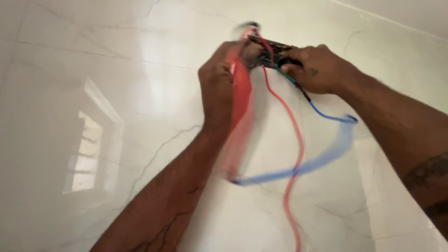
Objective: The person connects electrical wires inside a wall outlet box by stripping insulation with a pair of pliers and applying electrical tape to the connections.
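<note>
Left hand [217, 86] is closed around the left end of a dark electrical fitting [273, 50], held above the glossy marble floor [93, 56] at the far centre; right hand [317, 69] pinches its right end, fingers together on the part. A red wire [294, 154] hangs from the fitting toward the near edge; a blue wire [326, 154] loops right, then left, both blurred.

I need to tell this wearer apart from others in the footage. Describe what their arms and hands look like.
Both arms are bare, with no sleeves, gloves, watch or rings showing. The left hand has no marking that shows. The right hand carries a small dark mark, like a tattoo, on its back near the wrist. The right forearm shows a larger dark tattoo near the frame's right edge. The left forearm has raised veins.
</note>
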`<action>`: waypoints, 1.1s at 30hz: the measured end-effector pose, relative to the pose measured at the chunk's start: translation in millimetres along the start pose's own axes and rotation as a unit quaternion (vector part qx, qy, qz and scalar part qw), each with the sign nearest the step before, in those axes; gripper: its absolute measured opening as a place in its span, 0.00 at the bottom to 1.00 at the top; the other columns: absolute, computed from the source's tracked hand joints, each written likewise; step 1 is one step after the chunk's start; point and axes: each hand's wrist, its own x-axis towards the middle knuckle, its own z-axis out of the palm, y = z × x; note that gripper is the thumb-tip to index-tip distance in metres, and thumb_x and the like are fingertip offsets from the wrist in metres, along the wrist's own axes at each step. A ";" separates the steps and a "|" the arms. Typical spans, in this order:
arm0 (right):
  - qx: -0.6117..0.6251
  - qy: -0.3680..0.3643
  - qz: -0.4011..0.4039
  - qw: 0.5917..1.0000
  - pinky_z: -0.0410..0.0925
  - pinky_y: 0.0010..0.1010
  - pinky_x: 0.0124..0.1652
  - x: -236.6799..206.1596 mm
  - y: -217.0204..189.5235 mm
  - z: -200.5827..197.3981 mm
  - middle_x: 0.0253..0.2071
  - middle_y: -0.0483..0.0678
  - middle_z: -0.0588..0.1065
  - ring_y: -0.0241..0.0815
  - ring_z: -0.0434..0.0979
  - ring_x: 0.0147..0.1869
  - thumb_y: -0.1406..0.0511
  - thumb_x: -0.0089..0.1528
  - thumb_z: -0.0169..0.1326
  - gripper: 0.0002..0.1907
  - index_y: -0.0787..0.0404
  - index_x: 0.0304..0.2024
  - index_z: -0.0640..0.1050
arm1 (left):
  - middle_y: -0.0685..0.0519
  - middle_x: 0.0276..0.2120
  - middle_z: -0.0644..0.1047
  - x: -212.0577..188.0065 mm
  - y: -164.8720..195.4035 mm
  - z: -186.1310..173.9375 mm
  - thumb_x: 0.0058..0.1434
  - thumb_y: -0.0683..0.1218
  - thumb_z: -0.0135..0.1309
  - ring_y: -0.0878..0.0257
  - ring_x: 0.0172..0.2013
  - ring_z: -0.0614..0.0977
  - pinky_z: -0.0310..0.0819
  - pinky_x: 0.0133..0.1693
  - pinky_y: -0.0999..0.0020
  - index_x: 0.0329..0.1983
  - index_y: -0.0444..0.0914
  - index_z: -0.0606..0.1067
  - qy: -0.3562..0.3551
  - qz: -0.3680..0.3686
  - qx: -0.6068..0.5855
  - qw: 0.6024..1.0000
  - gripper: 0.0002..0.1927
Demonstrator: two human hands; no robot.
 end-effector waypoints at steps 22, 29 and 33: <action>0.287 0.135 -0.010 0.948 0.71 0.25 0.33 -115.9 329.9 -78.0 0.34 0.49 0.80 0.34 0.77 0.33 0.67 0.66 0.63 0.10 0.68 0.46 0.82 | 0.53 0.31 0.83 -18.0 -12.6 365.2 0.58 0.39 0.57 0.59 0.38 0.81 0.77 0.42 0.62 0.36 0.38 0.81 -0.326 0.094 0.050 0.939 0.05; 0.401 -0.032 0.151 0.903 0.79 0.28 0.38 -137.7 294.1 -73.7 0.34 0.52 0.82 0.38 0.82 0.34 0.66 0.62 0.59 0.10 0.68 0.41 0.82 | 0.51 0.19 0.77 -18.2 -14.3 376.8 0.60 0.40 0.56 0.59 0.19 0.80 0.73 0.26 0.62 0.46 0.38 0.76 -0.239 -0.005 0.143 0.960 0.11; 0.422 -0.087 0.195 0.881 0.78 0.31 0.43 -148.4 294.7 -72.8 0.36 0.50 0.84 0.38 0.85 0.39 0.65 0.60 0.58 0.12 0.65 0.44 0.80 | 0.52 0.24 0.79 -21.4 -18.9 382.3 0.67 0.42 0.56 0.55 0.27 0.82 0.72 0.32 0.61 0.51 0.38 0.73 -0.236 -0.005 0.166 0.957 0.10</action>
